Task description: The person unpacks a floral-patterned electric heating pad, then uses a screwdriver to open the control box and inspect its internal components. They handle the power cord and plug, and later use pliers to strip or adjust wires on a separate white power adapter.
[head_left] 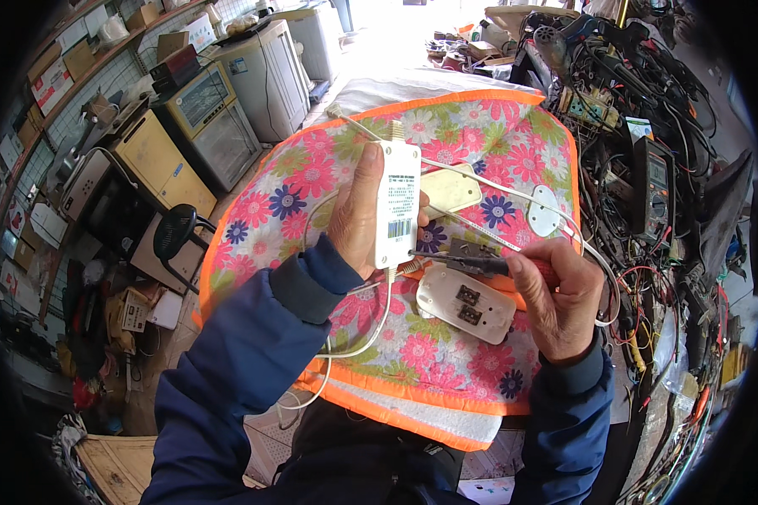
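Observation:
My left hand (pixel 360 210) is closed around a white adapter box (pixel 398 198), held upright with its printed label and corner screws showing. White cables run from both ends of the box. My right hand (pixel 557 295) grips a screwdriver (pixel 495 266), whose tip meets the box's lower right corner. Below the screwdriver lies an opened cream casing half (pixel 488 313) with two dark parts inside. Another cream cover (pixel 451 192) rests behind the box. Off to the right sits a small white oval plate (pixel 544 220).
A flowered cloth with an orange border (pixel 261 227) covers the work surface. Tangled cables and a multimeter (pixel 653 189) crowd the right side. To the left stand a black stool (pixel 177 231), a yellow cabinet (pixel 156 160) and several appliances.

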{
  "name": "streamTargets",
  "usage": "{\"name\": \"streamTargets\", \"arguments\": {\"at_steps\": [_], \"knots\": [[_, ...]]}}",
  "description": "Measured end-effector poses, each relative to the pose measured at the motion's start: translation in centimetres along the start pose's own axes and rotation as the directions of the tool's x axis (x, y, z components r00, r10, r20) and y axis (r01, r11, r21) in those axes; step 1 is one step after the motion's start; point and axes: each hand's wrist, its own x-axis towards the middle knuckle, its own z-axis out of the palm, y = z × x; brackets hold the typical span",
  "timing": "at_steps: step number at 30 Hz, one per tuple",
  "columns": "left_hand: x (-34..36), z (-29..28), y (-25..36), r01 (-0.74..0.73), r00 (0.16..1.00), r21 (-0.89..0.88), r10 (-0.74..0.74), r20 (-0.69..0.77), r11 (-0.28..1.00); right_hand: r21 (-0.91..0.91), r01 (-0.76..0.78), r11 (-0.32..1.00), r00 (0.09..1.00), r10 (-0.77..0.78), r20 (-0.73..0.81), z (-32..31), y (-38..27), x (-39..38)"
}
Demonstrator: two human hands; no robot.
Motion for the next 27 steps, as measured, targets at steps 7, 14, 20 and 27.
{"name": "streamTargets", "arguments": {"at_steps": [7, 14, 20, 27], "knots": [[0.2, -0.1, -0.1, -0.001, 1.0, -0.003, 0.001, 0.023, 1.0, 0.07, -0.153, 0.986, 0.988, 0.154, -0.014, 0.0, -0.6, -0.1], [-0.1, 0.4, 0.3, 0.014, 1.0, -0.019, -0.014, -0.011, 1.0, 0.106, 0.056, 0.993, 0.997, -0.051, -0.049, 0.4, -0.3, -0.1], [-0.1, 0.1, 0.3, -0.004, 1.0, -0.005, 0.005, 0.012, 1.0, 0.129, 0.246, 0.961, 0.969, -0.241, -0.052, 0.7, 0.1, 0.4], [-0.1, 0.1, 0.3, 0.017, 1.0, -0.019, -0.017, 0.014, 1.0, 0.131, 0.183, 0.974, 0.983, -0.179, -0.045, 0.5, -0.4, 0.1]]}}
